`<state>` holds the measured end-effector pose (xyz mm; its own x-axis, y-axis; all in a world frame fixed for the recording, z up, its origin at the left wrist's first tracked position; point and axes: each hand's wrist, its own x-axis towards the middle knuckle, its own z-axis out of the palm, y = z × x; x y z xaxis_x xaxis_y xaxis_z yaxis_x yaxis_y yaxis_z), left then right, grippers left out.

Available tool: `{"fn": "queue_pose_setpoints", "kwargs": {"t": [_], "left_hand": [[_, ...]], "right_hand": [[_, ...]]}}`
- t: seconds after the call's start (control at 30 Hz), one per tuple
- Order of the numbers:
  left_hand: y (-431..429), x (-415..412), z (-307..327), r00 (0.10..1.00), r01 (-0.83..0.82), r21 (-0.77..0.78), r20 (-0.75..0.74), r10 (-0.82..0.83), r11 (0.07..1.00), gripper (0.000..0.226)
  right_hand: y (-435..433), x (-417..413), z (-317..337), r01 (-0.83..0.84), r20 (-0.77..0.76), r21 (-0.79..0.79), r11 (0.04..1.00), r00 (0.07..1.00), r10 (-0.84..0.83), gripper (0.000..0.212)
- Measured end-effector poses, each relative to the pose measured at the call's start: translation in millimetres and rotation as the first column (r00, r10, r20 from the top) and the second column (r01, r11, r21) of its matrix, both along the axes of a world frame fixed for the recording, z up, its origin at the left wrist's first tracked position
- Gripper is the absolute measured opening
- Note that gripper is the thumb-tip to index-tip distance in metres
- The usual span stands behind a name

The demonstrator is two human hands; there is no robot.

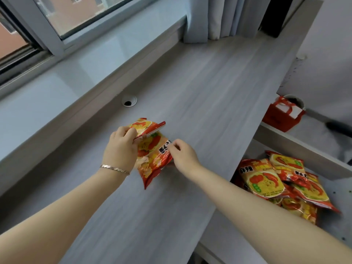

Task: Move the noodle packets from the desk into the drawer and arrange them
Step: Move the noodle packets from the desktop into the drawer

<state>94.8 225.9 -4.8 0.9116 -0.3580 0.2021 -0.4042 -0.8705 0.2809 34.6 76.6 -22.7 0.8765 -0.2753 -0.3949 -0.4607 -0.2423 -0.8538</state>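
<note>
Two red and yellow noodle packets lie on the grey desk (200, 92). My left hand (122, 147) grips the upper packet (144, 126) by its edge, lifting it slightly. Under it lies a second packet (154, 159), and my right hand (182, 155) pinches its right edge with thumb and forefinger. To the right, below the desk edge, the open drawer (335, 189) holds several more noodle packets (266, 180) in a loose overlapping heap.
A round cable hole (129, 101) sits in the desk beyond the packets. A red gift box (282, 116) stands on a shelf at the right. A window sill (57, 88) and curtain (219, 18) border the desk's far side.
</note>
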Motion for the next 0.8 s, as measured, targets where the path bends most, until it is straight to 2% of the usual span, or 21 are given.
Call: {"fn": "queue_pose_setpoints", "kwargs": {"t": [0.1, 0.17, 0.27, 0.33, 0.4, 0.47, 0.53, 0.6, 0.67, 0.7, 0.73, 0.8], "left_hand": [[-30, -17, 10, 0.992, 0.122, -0.124, 0.054, -0.116, 0.985, 0.016], [-54, -32, 17, 0.973, 0.231, -0.174, 0.072, -0.221, 0.957, 0.024], [-90, -57, 25, 0.930, 0.367, -0.241, 0.079, -0.359, 0.898, 0.034], [-114, -75, 25, 0.897, 0.441, -0.257, 0.078, -0.436, 0.860, 0.033], [-134, -93, 22, 0.858, 0.509, -0.253, 0.076, -0.508, 0.823, 0.023], [-150, -112, 17, 0.814, 0.576, -0.234, 0.081, -0.575, 0.783, 0.012], [-161, -128, 12, 0.771, 0.633, -0.199, 0.074, -0.633, 0.748, 0.010], [-172, -145, 8, 0.733, 0.678, -0.165, 0.078, -0.676, 0.716, 0.011], [-180, -158, 3, 0.699, 0.714, -0.127, 0.075, -0.711, 0.688, 0.034], [-185, -164, 0, 0.680, 0.733, -0.103, 0.066, -0.730, 0.673, 0.046], [-187, -168, -2, 0.664, 0.747, -0.074, 0.053, -0.746, 0.661, 0.053], [-195, -179, -9, 0.624, 0.781, -0.032, 0.070, -0.778, 0.624, 0.055]], "right_hand": [[-41, -30, 13, 0.208, 0.078, 0.029, 0.978, 0.975, -0.210, 0.032], [-73, -60, 17, 0.357, 0.111, 0.042, 0.933, 0.926, -0.360, 0.031], [-118, -109, 19, 0.590, 0.179, 0.013, 0.808, 0.793, -0.582, 0.029], [-147, -139, 13, 0.736, 0.183, -0.028, 0.677, 0.669, -0.720, 0.027], [-176, -164, -3, 0.832, 0.138, -0.053, 0.553, 0.554, -0.821, 0.024], [-202, -184, -24, 0.886, 0.029, 0.002, 0.463, 0.463, -0.886, 0.026], [-222, -197, -43, 0.905, -0.126, 0.077, 0.418, 0.425, -0.896, 0.034], [-235, -210, -57, 0.885, -0.256, -0.007, 0.465, 0.448, -0.857, 0.037], [-239, -218, -60, 0.829, -0.316, -0.175, 0.531, 0.463, -0.828, 0.038], [-238, -221, -56, 0.809, -0.300, -0.234, 0.540, 0.468, -0.831, 0.039], [-234, -221, -49, 0.804, -0.267, -0.227, 0.549, 0.491, -0.829, 0.039], [-226, -223, -31, 0.786, -0.251, -0.037, 0.617, 0.591, -0.767, 0.039]]}}
